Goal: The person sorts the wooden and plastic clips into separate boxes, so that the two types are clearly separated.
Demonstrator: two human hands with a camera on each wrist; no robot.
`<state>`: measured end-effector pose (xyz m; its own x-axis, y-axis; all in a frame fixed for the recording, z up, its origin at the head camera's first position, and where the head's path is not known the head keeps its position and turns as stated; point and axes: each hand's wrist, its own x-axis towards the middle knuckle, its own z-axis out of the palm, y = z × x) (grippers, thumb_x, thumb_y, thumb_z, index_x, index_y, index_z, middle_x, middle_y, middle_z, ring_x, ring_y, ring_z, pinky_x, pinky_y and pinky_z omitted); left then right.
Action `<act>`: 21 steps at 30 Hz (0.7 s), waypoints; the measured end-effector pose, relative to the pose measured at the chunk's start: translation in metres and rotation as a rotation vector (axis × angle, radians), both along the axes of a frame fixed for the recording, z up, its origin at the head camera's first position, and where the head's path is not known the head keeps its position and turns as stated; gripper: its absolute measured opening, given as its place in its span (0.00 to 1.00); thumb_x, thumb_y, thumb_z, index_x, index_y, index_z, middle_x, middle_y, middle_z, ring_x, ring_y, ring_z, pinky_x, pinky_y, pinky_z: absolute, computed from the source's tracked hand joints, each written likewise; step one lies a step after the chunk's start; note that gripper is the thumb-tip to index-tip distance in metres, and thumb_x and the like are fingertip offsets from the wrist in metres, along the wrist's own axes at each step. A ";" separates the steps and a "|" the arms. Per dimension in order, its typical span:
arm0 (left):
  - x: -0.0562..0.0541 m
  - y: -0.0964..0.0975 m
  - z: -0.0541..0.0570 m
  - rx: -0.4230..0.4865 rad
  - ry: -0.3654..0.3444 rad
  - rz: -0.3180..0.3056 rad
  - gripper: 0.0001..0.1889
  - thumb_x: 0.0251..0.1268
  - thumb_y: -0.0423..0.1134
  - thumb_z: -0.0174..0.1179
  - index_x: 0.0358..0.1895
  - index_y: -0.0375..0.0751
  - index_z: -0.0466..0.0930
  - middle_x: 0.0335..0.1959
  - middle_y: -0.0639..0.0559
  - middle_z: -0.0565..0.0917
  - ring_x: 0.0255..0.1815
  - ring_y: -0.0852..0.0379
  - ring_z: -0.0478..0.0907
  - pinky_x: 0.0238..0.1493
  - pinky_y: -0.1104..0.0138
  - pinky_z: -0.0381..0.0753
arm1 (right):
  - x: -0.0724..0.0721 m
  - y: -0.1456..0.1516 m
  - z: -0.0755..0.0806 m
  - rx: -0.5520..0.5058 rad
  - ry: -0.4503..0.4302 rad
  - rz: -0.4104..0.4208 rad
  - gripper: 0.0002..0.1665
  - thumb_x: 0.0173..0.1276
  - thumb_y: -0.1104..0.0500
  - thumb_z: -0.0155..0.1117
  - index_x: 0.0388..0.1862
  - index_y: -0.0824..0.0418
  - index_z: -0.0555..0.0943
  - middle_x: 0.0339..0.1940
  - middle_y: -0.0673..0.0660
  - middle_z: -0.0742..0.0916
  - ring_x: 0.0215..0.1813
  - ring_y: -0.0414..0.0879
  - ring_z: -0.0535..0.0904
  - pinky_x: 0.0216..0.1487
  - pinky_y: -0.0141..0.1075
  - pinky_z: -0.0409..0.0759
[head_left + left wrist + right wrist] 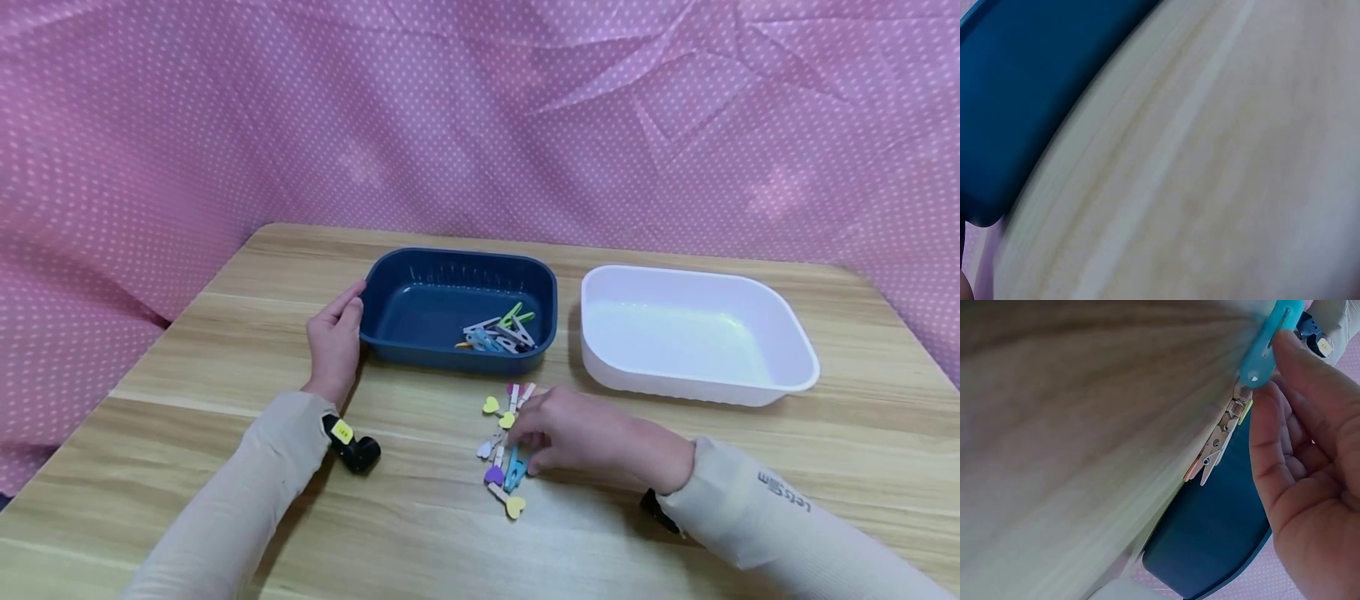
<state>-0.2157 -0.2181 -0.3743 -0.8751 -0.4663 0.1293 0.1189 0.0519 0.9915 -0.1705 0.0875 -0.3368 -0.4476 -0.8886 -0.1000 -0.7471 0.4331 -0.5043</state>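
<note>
My left hand (335,340) rests against the left end of a dark blue basin (450,358), its fingertips at the rim. Toward the front, my right hand (573,433) reaches down over a small pile of clothespins. Its thumb and forefinger are at a light blue clothespin (1263,359), pinching it close over the table. Around it lie small wooden clothespins with hearts: a yellow heart (515,507), a purple heart (493,475) and a white heart (484,450). Part of the pile is hidden behind the right hand. Inside the basin, plastic clothespins (498,333) are heaped at the right front corner.
A white basin (806,367) stands right of the blue one, across a narrow gap. Both are on a wooden table (420,533) with a pink dotted cloth (480,125) hanging behind it. Each wrist wears a small black camera (358,450).
</note>
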 end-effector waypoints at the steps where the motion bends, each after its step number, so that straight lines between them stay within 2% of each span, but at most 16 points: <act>1: 0.000 0.000 0.000 0.003 0.001 0.001 0.16 0.70 0.38 0.49 0.57 0.43 0.77 0.61 0.52 0.75 0.64 0.63 0.67 0.63 0.70 0.68 | 0.000 0.000 0.000 0.003 -0.002 0.002 0.17 0.53 0.60 0.71 0.44 0.58 0.84 0.38 0.48 0.85 0.34 0.32 0.74 0.36 0.23 0.76; 9: -0.001 0.001 0.001 0.011 -0.001 0.014 0.16 0.69 0.37 0.50 0.57 0.43 0.77 0.60 0.53 0.76 0.64 0.63 0.68 0.62 0.69 0.68 | -0.001 -0.002 0.000 0.058 -0.009 0.000 0.17 0.54 0.59 0.71 0.45 0.57 0.84 0.40 0.47 0.85 0.36 0.33 0.73 0.40 0.25 0.77; 15: -0.001 0.000 0.000 0.008 -0.010 0.016 0.16 0.69 0.37 0.50 0.56 0.44 0.77 0.60 0.53 0.76 0.63 0.63 0.68 0.62 0.69 0.69 | 0.001 -0.002 0.001 0.075 0.050 0.000 0.16 0.54 0.55 0.71 0.43 0.54 0.85 0.38 0.44 0.84 0.38 0.34 0.73 0.44 0.28 0.76; 21: -0.001 0.000 0.001 0.017 -0.016 0.003 0.16 0.70 0.38 0.50 0.57 0.44 0.77 0.61 0.53 0.75 0.64 0.63 0.67 0.63 0.69 0.68 | 0.001 -0.002 0.000 0.061 0.072 0.008 0.15 0.52 0.54 0.72 0.41 0.53 0.85 0.36 0.43 0.82 0.37 0.34 0.72 0.43 0.28 0.76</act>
<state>-0.2172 -0.2184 -0.3734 -0.8754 -0.4713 0.1077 0.1033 0.0354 0.9940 -0.1697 0.0855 -0.3364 -0.4480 -0.8856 -0.1225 -0.7841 0.4551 -0.4220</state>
